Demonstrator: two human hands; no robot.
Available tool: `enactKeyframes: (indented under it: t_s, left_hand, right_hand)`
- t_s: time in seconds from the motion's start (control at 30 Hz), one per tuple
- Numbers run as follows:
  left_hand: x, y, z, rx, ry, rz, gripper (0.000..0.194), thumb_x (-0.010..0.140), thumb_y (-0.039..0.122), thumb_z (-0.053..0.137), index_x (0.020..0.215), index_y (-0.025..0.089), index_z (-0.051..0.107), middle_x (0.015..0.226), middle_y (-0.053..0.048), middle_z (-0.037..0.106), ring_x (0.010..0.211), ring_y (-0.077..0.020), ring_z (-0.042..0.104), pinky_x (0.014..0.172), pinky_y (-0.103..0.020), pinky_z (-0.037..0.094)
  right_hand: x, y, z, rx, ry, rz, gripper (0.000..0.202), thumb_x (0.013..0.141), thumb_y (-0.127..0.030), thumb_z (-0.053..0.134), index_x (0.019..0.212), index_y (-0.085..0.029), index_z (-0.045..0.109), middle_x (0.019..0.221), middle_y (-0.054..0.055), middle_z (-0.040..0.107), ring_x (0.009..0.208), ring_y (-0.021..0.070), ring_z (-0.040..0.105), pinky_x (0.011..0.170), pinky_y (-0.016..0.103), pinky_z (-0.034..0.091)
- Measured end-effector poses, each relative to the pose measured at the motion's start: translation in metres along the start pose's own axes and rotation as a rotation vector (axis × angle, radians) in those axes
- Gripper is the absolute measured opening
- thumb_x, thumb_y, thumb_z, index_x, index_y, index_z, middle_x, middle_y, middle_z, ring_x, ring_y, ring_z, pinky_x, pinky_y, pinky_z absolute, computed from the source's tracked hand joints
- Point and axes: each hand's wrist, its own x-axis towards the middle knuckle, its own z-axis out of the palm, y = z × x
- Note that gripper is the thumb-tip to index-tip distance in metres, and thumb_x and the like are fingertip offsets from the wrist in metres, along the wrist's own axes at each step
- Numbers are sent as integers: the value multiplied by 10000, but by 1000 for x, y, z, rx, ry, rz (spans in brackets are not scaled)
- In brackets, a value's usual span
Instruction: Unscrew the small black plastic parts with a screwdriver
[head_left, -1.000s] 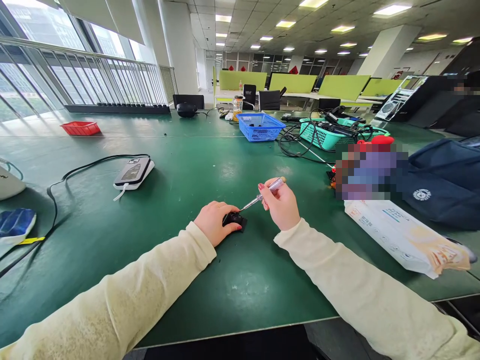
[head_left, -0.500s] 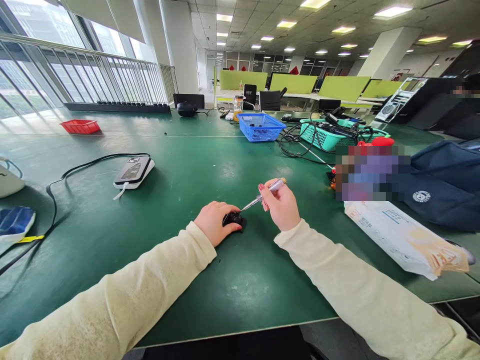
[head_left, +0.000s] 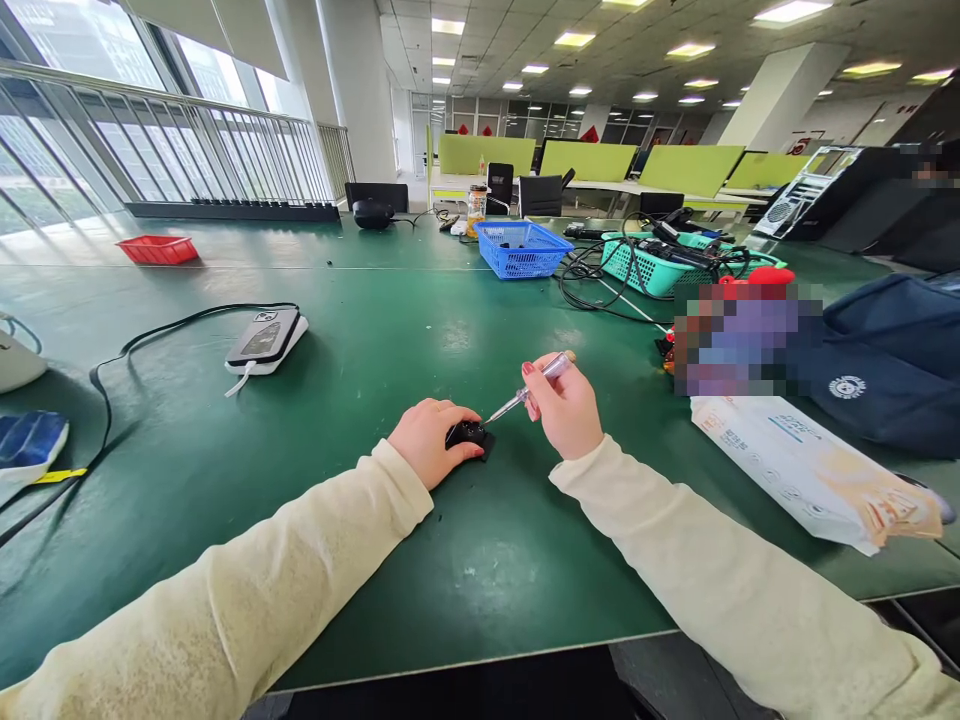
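My left hand (head_left: 429, 443) is closed around a small black plastic part (head_left: 471, 434), pressing it to the green tabletop (head_left: 465, 580). Thumb and fingers grip it from the left, and the palm hides some of it. A screwdriver (head_left: 517, 400) with a clear handle is pinched in my right hand (head_left: 564, 408). It slants down to the left, its tip at the upper right of the black part. Whether the tip sits in a screw is too small to tell.
A phone (head_left: 262, 338) on a white block with a cable lies to the left. Further back are a red tray (head_left: 159, 250), a blue basket (head_left: 525, 252) and a green basket (head_left: 645, 268) of cables. At right lie a white packet (head_left: 795, 465) and a dark blue bag (head_left: 892, 370).
Both hands keep their hold on the black part and the screwdriver, almost unmoved. The view has shifted very slightly.
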Motion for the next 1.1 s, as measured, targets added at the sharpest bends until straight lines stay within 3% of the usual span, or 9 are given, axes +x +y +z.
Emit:
enactKeyframes:
  t_s: [0.17,0.4,0.6,0.9,1.1]
  left_hand:
    - [0,-2,1,-13,2,18,318,825,390,738,1113,254,738,1026,-60,746,1024,-281,646,972,-464,523]
    - [0,-5,0,-57,-14,42,332,839,370,720,1148,249,736,1089,-69,751,1075,-288,645,1006,-479,516]
    - [-2,-9,2,-67,8,54,341,837,366,710,1159,255,732,1096,-68,750,1089,-283,647,1009,-475,523]
    - [-2,-7,1,-66,-9,32,365,839,308,684,1193,229,722,1114,-74,752,1111,-290,634,1037,-478,501]
    - [-2,-8,2,-84,0,18,371,835,312,691,1197,237,710,1137,-62,750,1121,-284,633,1046,-476,497]
  right_hand:
    - [0,0,0,-59,-10,-5,475,781,-669,686,735,-239,489,493,-82,458,414,95,442,452,255,383]
    - [6,2,-1,2,-13,105,470,725,-623,748,764,-224,502,512,-87,508,391,78,459,430,241,403]
    - [11,10,-4,-27,38,139,512,709,-584,765,947,-229,484,538,-118,529,375,84,478,423,237,407]
    - [10,9,-5,0,66,69,742,692,-535,788,1256,-248,401,775,-65,669,414,88,525,462,275,486]
    - [10,7,-5,68,25,74,517,817,-523,637,1210,-250,440,769,-64,655,423,78,515,482,273,474]
